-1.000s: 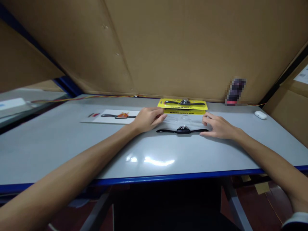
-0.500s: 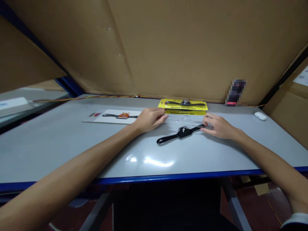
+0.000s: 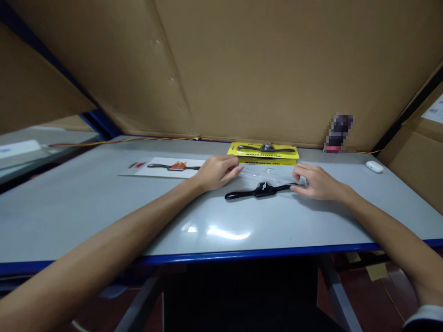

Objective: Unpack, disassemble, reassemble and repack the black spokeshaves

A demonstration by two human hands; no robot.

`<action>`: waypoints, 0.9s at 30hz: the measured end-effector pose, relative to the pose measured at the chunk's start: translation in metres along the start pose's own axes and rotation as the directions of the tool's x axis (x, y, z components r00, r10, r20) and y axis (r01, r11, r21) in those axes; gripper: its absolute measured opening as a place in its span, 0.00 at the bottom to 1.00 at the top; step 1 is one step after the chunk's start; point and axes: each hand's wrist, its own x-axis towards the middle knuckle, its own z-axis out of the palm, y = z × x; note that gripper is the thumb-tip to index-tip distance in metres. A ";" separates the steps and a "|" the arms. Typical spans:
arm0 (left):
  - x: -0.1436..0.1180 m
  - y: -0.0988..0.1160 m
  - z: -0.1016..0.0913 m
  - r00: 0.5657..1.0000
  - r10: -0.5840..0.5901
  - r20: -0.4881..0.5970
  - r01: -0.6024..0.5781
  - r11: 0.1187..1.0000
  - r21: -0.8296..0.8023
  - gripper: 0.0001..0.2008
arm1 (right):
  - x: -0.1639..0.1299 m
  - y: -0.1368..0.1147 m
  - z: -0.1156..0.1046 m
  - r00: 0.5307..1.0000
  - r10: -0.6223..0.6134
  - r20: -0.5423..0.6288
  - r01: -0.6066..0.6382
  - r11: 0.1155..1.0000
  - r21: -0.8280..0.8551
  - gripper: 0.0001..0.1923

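right hand (image 3: 315, 181) pinches right handle tip of black spokeshave (image 3: 260, 190), probably | tool lies on table (image 3: 104, 203), long axis left-right, between hands (right nearer) | left hand (image 3: 216, 171) loosely curled on clear blister tray (image 3: 268, 174)

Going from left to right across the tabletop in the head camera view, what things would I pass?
White instruction sheet → left hand → black two-handled tool → right hand → small white case.
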 end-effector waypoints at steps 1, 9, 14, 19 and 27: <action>0.000 0.000 0.000 1.000 0.007 0.000 -0.007 1.000 0.001 0.19 | -0.001 -0.001 -0.001 1.000 -0.001 -0.004 0.001 1.000 0.000 0.09; 0.001 0.005 0.000 0.997 0.075 -0.019 -0.074 0.997 0.036 0.20 | -0.003 -0.002 -0.005 0.999 -0.049 0.016 0.049 0.998 -0.031 0.25; 0.002 0.017 0.001 0.992 0.129 0.012 -0.130 0.990 0.063 0.21 | -0.004 -0.009 -0.002 0.995 -0.086 0.045 0.090 0.991 -0.098 0.26; 0.002 0.029 0.000 0.969 0.237 0.075 -0.241 0.970 0.047 0.21 | -0.002 -0.023 -0.002 0.994 -0.001 0.106 0.027 0.969 -0.244 0.28; 0.004 0.025 0.004 0.975 0.219 0.039 -0.222 0.967 0.128 0.23 | -0.006 -0.016 -0.026 0.928 0.313 0.202 -0.225 0.903 -0.367 0.39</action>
